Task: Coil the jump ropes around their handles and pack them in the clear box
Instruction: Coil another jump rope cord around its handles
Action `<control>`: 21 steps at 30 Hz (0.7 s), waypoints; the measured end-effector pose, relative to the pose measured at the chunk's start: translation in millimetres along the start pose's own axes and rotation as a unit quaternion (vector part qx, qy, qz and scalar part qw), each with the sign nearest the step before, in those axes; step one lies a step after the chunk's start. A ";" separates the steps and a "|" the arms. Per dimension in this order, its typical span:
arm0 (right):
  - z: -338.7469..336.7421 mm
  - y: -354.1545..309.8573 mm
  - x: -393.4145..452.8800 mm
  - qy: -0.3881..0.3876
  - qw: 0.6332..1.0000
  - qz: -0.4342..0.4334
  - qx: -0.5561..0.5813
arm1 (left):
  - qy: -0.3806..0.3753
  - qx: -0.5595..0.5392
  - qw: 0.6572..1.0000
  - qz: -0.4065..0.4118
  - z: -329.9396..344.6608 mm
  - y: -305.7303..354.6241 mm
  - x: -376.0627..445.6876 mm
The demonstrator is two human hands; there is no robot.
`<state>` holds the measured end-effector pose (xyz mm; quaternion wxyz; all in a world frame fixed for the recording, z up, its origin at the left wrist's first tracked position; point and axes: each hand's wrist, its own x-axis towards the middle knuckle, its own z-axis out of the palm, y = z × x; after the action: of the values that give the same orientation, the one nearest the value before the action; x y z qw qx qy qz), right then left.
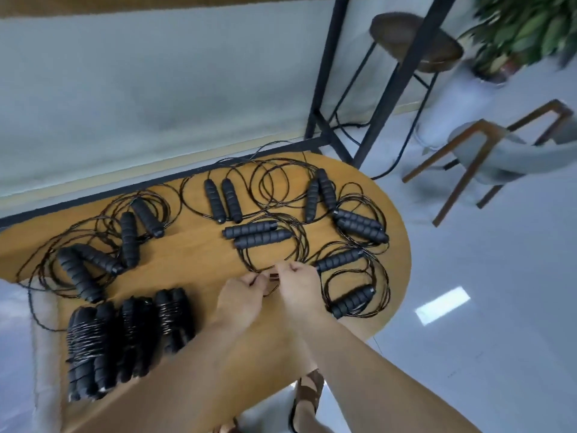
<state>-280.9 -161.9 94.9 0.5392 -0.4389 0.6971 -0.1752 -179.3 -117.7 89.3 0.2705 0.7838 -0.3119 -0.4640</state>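
Observation:
Several uncoiled jump ropes with black ribbed foam handles lie spread over a round wooden table. One pair of handles lies at the middle, and its thin dark cord loops toward me. My left hand and my right hand meet at the near part of that loop, and each pinches the cord between fingertips. Another rope's handles lie just right of my right hand. Several coiled ropes sit bundled at the near left. No clear box is in view.
Loose ropes cover the table's left and far side, with cords hanging over the left edge. A black metal frame and stool stand behind the table. A wooden chair and a plant are at the right.

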 end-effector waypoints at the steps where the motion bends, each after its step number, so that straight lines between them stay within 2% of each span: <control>1: -14.5 7.0 3.6 0.019 1.000 0.006 0.009 | -0.017 0.020 1.000 0.013 11.7 6.4 0.5; 6: -81.4 49.8 36.7 0.078 0.992 0.055 0.080 | -0.080 0.185 0.977 0.073 78.6 32.6 17.2; 14: -121.0 125.1 113.6 0.028 0.980 0.177 0.083 | -0.057 0.372 0.915 0.146 169.1 53.8 83.0; 17: -126.7 134.5 126.6 0.019 0.980 0.189 0.058 | -0.063 0.423 0.890 0.156 185.9 57.5 100.7; 21: -130.6 136.4 134.5 -0.003 0.986 0.167 0.011 | -0.084 0.433 0.886 0.145 199.9 54.7 116.4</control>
<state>-461.3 -224.0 -36.7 0.5677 -0.3109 0.7571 -0.0886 -327.8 -266.8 -21.3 -0.0592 0.7271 -0.6133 -0.3028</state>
